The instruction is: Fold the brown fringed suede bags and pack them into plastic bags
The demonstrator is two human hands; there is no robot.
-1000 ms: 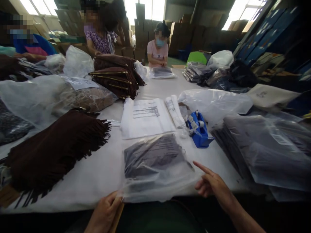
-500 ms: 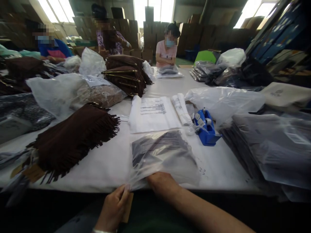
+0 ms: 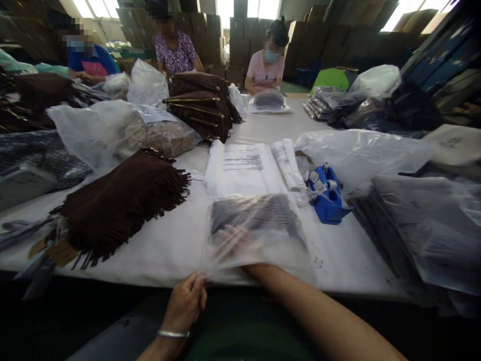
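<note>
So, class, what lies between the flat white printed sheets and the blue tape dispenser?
In the head view, a rolled white bundle, with some crumpled clear plastic at its near end.

So the thing here is a see-through plastic bag (image 3: 280, 253), kinda milky and pretty wrinkly, with rows of dark print near the far end. It's lying flat on the white-covered table (image 3: 150, 250), right by the near edge, with its open end facing the person. The near left corner is pulled tight in the left hand (image 3: 187, 301), so creases fan out across the top. The right hand (image 3: 236, 243) is in the bag, showing through the plastic. There's also a flat dark gray item (image 3: 259, 208) in there, sitting toward the far end, but the film's too cloudy to tell what it is.
</note>
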